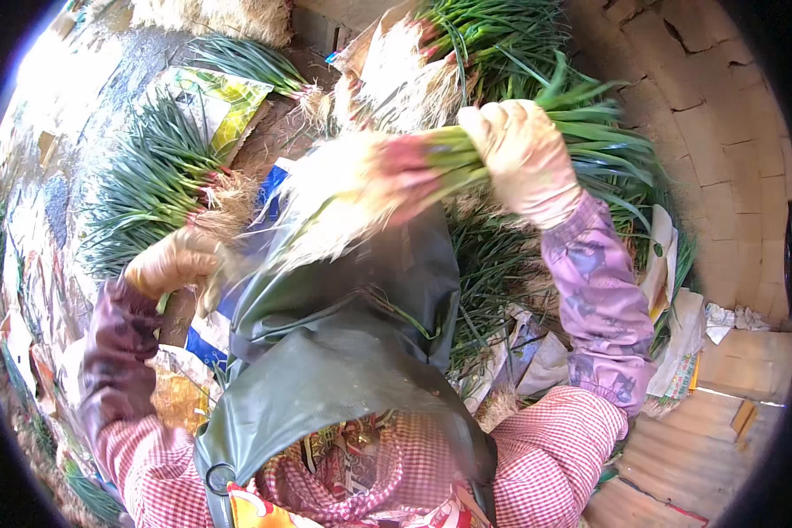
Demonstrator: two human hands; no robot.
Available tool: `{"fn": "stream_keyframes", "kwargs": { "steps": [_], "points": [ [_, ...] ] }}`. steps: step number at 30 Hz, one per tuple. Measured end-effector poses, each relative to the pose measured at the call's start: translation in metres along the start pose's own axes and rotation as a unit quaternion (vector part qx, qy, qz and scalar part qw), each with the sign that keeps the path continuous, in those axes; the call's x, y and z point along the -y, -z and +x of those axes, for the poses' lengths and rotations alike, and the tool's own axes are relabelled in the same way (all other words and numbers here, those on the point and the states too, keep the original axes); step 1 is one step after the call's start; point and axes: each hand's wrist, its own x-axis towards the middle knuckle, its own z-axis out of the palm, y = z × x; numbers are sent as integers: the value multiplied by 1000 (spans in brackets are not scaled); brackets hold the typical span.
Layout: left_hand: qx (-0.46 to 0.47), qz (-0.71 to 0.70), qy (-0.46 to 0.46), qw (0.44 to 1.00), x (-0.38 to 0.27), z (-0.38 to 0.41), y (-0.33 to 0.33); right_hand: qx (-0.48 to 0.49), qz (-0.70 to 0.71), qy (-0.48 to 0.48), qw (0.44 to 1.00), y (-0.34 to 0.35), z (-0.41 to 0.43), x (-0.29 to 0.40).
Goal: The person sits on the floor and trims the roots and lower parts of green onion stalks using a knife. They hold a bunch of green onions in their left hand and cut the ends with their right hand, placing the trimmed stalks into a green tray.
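My right hand (525, 162), in a pale glove, grips a bunch of spring onions (406, 171) around its green stalks. The reddish bases and whitish roots point left above my lap, blurred, and the leaves fan out to the right. My left hand (178, 264), also gloved, hangs at the left with its fingers bent and somewhat blurred; I see nothing held in it. Just above it lies a pile of spring onions (162, 178), roots towards me. A dark green waterproof apron (356, 356) covers my lap.
More spring onions (495, 39) are heaped at the top, their roots over a sack. Loose green leaves (495, 284) lie right of the apron. A small bunch (257, 66) rests near a yellow-green printed sheet (237, 119). Flattened cardboard (713, 145) spreads along the right.
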Motion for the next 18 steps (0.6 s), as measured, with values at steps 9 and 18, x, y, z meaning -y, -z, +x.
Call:
{"fn": "stream_keyframes", "kwargs": {
  "steps": [9,18],
  "points": [
    [-239,-65,-225,942,-10,35,11,7,-26,126,992,16,38,45],
    [264,-483,-309,775,-49,79,-26,-61,38,310,948,19,165,97]
  ]
}}
